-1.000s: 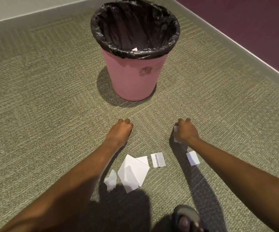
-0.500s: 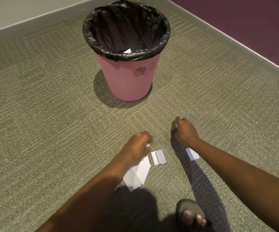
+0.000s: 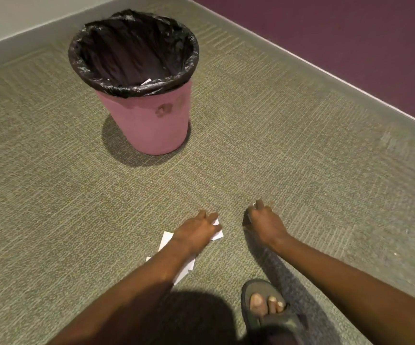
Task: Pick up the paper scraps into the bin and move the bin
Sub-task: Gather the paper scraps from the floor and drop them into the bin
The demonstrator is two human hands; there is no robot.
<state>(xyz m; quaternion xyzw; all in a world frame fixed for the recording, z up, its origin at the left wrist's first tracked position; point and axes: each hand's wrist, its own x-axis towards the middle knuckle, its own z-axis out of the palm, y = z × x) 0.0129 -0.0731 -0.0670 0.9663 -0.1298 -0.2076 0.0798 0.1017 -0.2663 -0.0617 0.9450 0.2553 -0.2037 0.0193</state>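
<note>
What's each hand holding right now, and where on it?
The right hand grips a paper scrap inside curled fingers, only a white edge showing. The left hand curls its fingers round one end of a small scrap; the rest sticks out.

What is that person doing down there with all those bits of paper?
Someone is tidying torn paper off the carpet. Their left hand grips a small scrap, with bigger pieces lying under that forearm. Their right hand is curled round a tiny white bit. The pink bin with its black liner stands further off, nobody touching it, and one scrap shows inside.
</note>
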